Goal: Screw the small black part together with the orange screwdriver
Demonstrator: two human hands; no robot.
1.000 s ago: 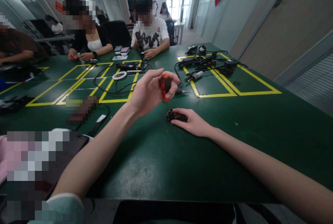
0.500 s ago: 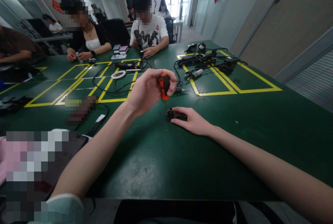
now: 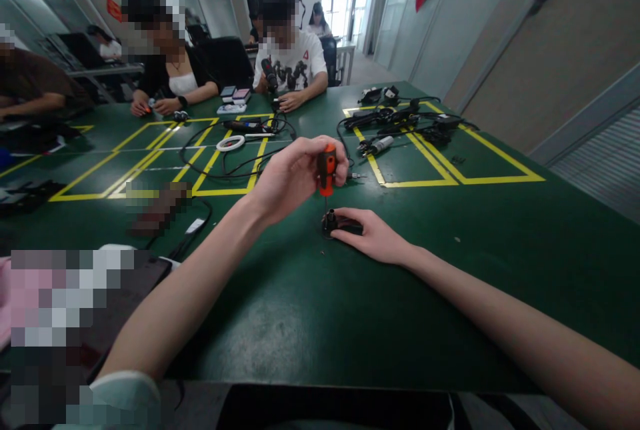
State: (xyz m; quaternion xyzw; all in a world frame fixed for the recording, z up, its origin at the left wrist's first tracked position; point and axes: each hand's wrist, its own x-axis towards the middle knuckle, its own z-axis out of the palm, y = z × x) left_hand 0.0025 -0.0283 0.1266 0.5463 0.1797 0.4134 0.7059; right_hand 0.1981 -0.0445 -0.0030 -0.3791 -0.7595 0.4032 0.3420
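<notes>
My left hand (image 3: 295, 177) is closed around the orange and black handle of a screwdriver (image 3: 327, 173), which stands upright with its thin shaft pointing down. The shaft's lower end meets a small black part (image 3: 330, 222) with a short tube on top; the exact contact point is too small to make out. My right hand (image 3: 373, 233) pinches this black part from the right and steadies it on the green table (image 3: 400, 323). A tiny speck, perhaps a screw, lies on the table just in front of the part.
Black cables and adapters (image 3: 385, 117) lie within yellow tape outlines at the back right. A white ring (image 3: 231, 143) and a black pen-like tool (image 3: 250, 126) rest farther left. A brown object (image 3: 161, 210) sits at left. Co-workers (image 3: 295, 63) sit across the table.
The screwdriver, held in my left hand, has shifted slightly right and its handle has turned. The right hand keeps its hold on the black part. The whole view has moved a little.
</notes>
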